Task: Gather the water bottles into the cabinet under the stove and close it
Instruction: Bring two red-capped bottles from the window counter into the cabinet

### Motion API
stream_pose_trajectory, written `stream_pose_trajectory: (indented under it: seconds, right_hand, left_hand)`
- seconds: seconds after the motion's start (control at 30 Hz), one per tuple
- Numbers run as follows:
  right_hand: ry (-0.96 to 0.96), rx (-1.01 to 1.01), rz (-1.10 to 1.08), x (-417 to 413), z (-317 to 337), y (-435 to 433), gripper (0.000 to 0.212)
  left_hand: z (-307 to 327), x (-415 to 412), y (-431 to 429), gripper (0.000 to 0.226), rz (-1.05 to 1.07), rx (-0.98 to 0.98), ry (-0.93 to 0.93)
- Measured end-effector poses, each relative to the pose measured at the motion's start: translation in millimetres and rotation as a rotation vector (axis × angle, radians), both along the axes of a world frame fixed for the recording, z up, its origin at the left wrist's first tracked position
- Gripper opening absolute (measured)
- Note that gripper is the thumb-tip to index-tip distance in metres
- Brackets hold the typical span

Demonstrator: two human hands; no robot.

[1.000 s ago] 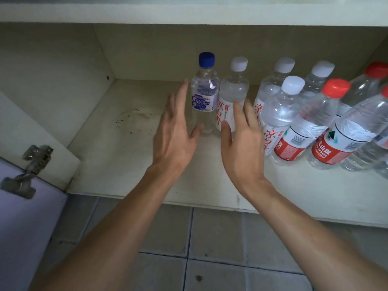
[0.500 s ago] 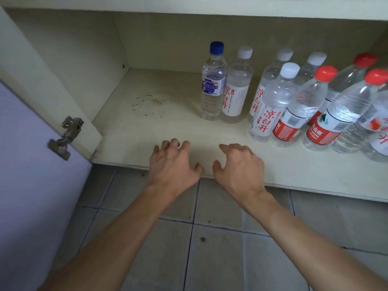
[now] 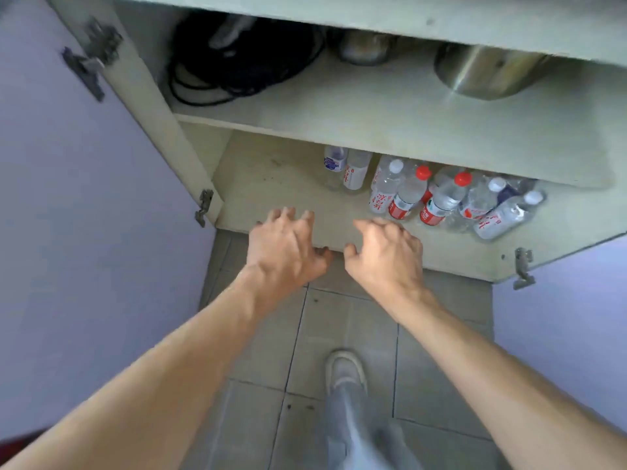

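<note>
Several clear water bottles with white, red and blue caps stand and lean together on the cabinet's bottom shelf, toward its right. My left hand and my right hand hover side by side at the shelf's front edge, fingers loosely spread, holding nothing. Both hands are apart from the bottles. The left cabinet door and the right cabinet door stand swung out.
The upper shelf carries a coil of black cable and metal pots. Hinges stick out on both door edges. Grey floor tiles and my shoe lie below.
My hands drew back from the blue-capped bottle to the shelf's front edge. My view rose and pulled away, bringing the upper shelf, both doors and my foot into sight.
</note>
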State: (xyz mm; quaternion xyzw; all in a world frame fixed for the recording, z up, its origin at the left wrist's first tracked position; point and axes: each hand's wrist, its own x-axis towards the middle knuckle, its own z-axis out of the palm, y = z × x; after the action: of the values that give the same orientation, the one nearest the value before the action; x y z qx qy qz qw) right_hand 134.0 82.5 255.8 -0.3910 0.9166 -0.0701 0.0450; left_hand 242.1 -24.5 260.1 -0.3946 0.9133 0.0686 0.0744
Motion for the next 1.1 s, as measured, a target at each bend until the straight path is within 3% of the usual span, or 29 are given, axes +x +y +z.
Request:
stream_pose_trajectory:
  seconds: [0.13, 0.3, 0.57, 0.7, 0.87, 1.1]
  right_hand:
    - [-0.031, -0.066, 0.001, 30.3, 121.8, 34.2, 0.042]
    - [-0.11, -0.159, 0.046, 73.0, 270.9, 80.4, 0.049]
    - [-0.177, -0.257, 0.242, 132.6, 457.5, 154.0, 0.065]
    - [-0.232, -0.291, 0.346, 153.9, 518.2, 185.5, 0.069]
    - [-0.408, -0.381, 0.408, 193.7, 547.0, 225.2, 0.064]
    - [-0.448, -0.343, 0.684, 254.9, 561.1, 233.9, 0.062]
  left_hand:
    - [126.6, 46.4, 35.0, 0.077, 0.004, -0.023, 0.034]
    - [278.9, 109.4, 75.9, 0.092, -0.037, -0.084, -0.077]
    - [468.8, 187.9, 163.8, 0.092, 0.183, -0.139, -0.019]
    - [517.9, 216.8, 217.2, 0.09, 0.381, -0.12, 0.137]
    - [535.9, 255.2, 286.5, 0.09, 0.697, -0.113, 0.307]
    - [536.0, 328.1, 359.3, 0.091, 0.976, -0.147, 0.345]
